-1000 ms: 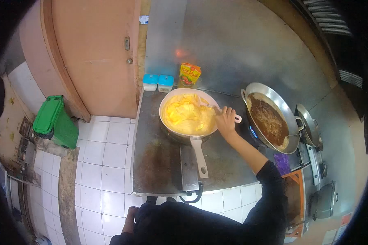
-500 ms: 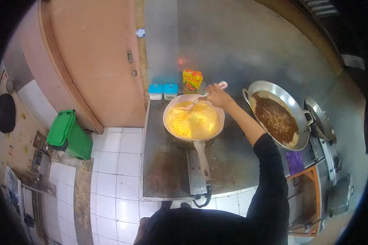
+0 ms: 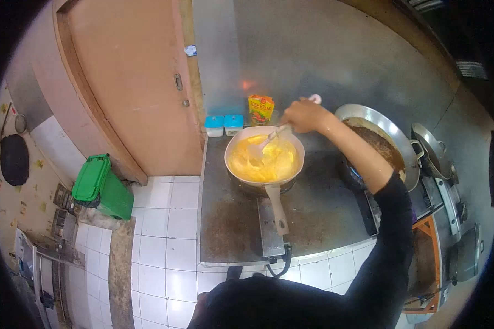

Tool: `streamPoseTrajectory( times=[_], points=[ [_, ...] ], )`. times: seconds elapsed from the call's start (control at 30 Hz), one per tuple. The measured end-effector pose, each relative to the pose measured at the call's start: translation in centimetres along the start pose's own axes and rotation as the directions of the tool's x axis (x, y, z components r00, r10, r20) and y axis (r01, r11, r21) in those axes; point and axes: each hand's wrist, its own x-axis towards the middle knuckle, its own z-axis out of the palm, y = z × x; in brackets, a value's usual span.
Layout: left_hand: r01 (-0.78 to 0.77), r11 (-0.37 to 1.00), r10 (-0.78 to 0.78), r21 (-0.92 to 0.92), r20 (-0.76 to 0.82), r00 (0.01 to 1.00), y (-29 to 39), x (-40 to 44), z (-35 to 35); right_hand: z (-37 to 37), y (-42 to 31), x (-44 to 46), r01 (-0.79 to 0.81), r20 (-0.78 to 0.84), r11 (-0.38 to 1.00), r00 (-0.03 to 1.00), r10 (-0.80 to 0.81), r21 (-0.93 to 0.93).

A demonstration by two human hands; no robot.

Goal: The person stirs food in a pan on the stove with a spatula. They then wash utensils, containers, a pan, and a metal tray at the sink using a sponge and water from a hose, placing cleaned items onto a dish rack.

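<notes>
My right hand (image 3: 304, 115) is closed around the pale handle of a spatula (image 3: 269, 138), above the right rim of a light-coloured pan. The spatula's head rests in yellow, egg-like food (image 3: 269, 163) that covers the bottom of the pan (image 3: 300, 151). The pan sits on a burner, its beige handle (image 3: 277, 211) pointing towards me. Low in the view, a small part of my left hand (image 3: 202, 299) shows beside my dark clothing; its fingers cannot be made out.
A large wok (image 3: 411, 159) of brown food stands over a blue flame at the right, with another pan (image 3: 431, 148) beyond it. Two blue-lidded containers (image 3: 224, 123) and a yellow pouch (image 3: 261, 108) stand by the wall. A green bin (image 3: 105, 189) is on the floor at left.
The spatula has gone from the pan's right side to its upper left, then down towards the middle. My right hand has lifted and now holds it more steeply. The whole view has shifted.
</notes>
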Motion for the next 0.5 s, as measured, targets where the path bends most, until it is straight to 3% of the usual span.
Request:
streamPoseTrajectory(
  times=[0.07, 0.1, 0.13, 0.2, 0.23, 0.3, 0.33, 0.4, 0.43, 0.5],
  points=[
    [-0.004, 1.0, 0.004, 0.003, 0.001, 1.0, 0.0, 0.1, 0.2, -2.0, -0.7, -1.5, -0.27, 0.244, 0.942, 0.945, 0.219, 0.198],
    [-0.005, 1.0, 0.005, 0.002, 0.003, 1.0, 0.0, 0.2, 0.2, -2.1, -0.5, -2.4, -0.22, 0.221, 0.939, 0.962, 0.162, 0.266],
    [-0.008, 1.0, 0.008, 0.002, 0.003, 1.0, -0.1, 0.2, 0.1, -2.0, -0.7, -2.9, -0.222, 0.222, 0.938, 0.961, 0.164, 0.266],
    [-0.01, 1.0, 0.01, -0.002, 0.005, 1.0, -0.3, 0.2, 0.1, -1.8, -1.2, -3.6, -0.325, 0.43, 0.929, 0.874, 0.224, 0.175],
    [-0.013, 1.0, 0.013, -0.001, 0.005, 1.0, -0.4, 0.3, 0.1, -1.6, -1.5, -3.9, -0.326, 0.429, 0.929, 0.875, 0.226, 0.174],
    [-0.016, 1.0, 0.016, -0.006, 0.005, 1.0, -0.4, 0.4, 0.0, -0.7, -2.0, -4.1, -0.497, 0.666, 0.858, 0.686, 0.294, 0.132],
    [-0.017, 1.0, 0.017, -0.007, 0.004, 1.0, -0.4, 0.4, -0.2, 0.6, -1.7, -4.0, -0.496, 0.665, 0.858, 0.686, 0.295, 0.132],
    [-0.019, 1.0, 0.019, -0.009, 0.006, 1.0, -0.5, 0.4, -0.2, 2.4, -1.7, -3.9, -0.709, 0.848, 0.655, 0.493, 0.194, 0.262],
    [-0.02, 1.0, 0.02, -0.01, 0.007, 1.0, -0.6, 0.4, -0.2, 2.3, -2.0, -4.3, -0.717, 0.838, 0.59, 0.532, 0.118, 0.372],
    [-0.02, 1.0, 0.02, -0.017, 0.008, 1.0, -0.8, 0.3, -0.2, 3.7, -2.6, -4.4, -0.737, 0.829, 0.526, 0.55, 0.101, 0.425]
  ],
)
